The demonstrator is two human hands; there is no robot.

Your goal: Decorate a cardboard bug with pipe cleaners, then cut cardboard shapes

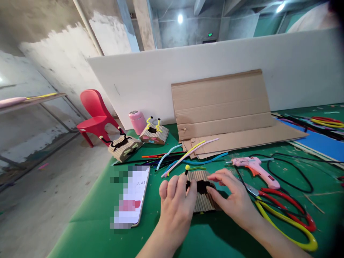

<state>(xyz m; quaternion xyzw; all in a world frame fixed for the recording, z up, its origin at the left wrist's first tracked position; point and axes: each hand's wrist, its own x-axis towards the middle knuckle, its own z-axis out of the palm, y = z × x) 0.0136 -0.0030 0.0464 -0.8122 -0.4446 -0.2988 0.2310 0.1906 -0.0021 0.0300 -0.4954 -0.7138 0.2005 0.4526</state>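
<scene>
A small corrugated cardboard craft (202,205) with a dark opening in its top sits on the table between my hands. A black pipe cleaner (186,171) with a yellow ball tip stands up at its left end. My left hand (177,200) is closed, thumb and forefinger at the foot of that pipe cleaner. My right hand (233,199) curves round the craft's right side, thumb and fingertips at the right end of the opening. What lies under the fingers is partly hidden.
Left of my hands lies a phone (138,200). A pink glue gun (258,170) and red-and-yellow scissors (287,215) are at right. Pipe cleaners (185,156), two similar cardboard crafts (125,147), a pink canister (137,122) and folded cardboard (220,107) stand behind.
</scene>
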